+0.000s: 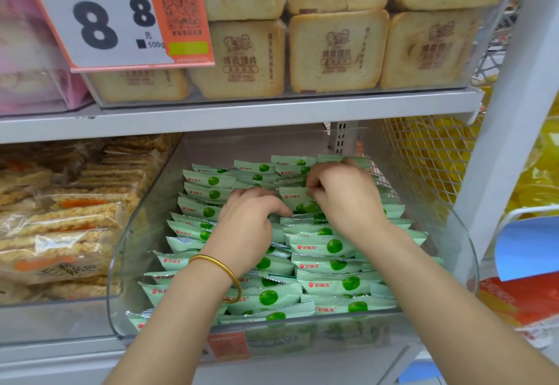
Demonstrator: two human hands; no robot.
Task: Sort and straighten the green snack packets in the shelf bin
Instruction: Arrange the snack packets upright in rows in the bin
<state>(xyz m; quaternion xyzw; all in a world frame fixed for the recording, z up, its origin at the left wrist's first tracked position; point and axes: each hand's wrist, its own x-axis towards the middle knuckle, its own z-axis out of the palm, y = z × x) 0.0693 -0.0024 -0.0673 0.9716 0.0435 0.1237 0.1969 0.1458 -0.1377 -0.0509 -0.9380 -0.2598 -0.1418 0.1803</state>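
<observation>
Clear bin (130,263), front: green packets (332,285) lie in overlapping rows, logos forward. Mid-bin, my right hand (348,197) pinches one upright packet (298,203), likely to seat it squarely. My left hand (251,218) curls into the adjoining row, grip not determinable. Beyond: grey shelf (242,112), toast packs (335,52) above.

- The lower shelf (60,354) — a grey metal board — carried two see-through bins side by side.
- The clear bin (142,233) on the right stood with its curved front at the shelf's edge, full of green snack packets (332,266).
- The left bin (45,321), just beside it, held wrapped rice cakes (60,221).
- The upper shelf (242,115) bore an upper bin (481,61) of bread-coloured packets (332,52) — pink packets (30,88) stood to its left.
</observation>
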